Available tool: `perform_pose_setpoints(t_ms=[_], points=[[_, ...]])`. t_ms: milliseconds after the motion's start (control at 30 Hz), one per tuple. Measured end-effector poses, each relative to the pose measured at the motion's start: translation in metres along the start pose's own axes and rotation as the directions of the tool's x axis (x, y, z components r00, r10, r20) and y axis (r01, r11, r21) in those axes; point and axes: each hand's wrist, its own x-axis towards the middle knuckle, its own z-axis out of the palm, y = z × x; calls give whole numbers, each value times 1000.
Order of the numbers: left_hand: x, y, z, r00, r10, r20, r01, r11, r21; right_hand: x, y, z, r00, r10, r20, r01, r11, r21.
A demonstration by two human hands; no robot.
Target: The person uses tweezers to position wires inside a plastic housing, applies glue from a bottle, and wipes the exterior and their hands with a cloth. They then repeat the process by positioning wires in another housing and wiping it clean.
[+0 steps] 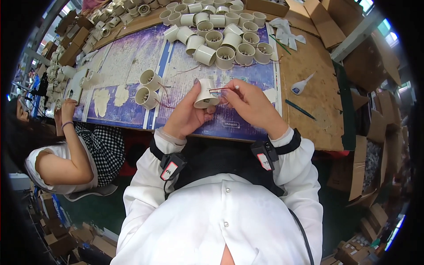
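Note:
A cream plastic cup-shaped housing is tilted in my left hand, whose thumb and fingers close round it above the table's near edge. At its right side my right hand pinches thin red and blue wires that run to the cup's wall. To the left of my hands stand two like cups, open side up, with small parts inside and red wires trailing out. Beyond my hands, several more such cups are crowded together, some upright and some on their sides.
A purple printed sheet covers much of the table. On the bare board at right are a white squeeze bottle, a dark green pen-like tool and a white glove. Cartons stand at right; a co-worker sits at left.

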Motion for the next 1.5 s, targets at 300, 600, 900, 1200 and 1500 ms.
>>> perform_pose_setpoints(t_ms=[300,600,900,1200,1500], points=[[-5,0,-15,995,-94,38,98,987,-127,-1,-5,-2,997,-81,-9,80,991,-109],[-32,1,17,853,440,281,-461,384,800,-38,-1,-13,956,-277,93,291,932,-216],[-33,4,27,854,384,350,-445,193,874,-42,17,-16,919,-372,131,394,885,-248],[-29,-2,23,846,438,304,-423,203,883,-31,12,-10,921,-378,94,389,878,-279],[-24,-5,26,755,565,333,-530,229,816,-33,2,10,925,-378,-37,363,910,-201]])
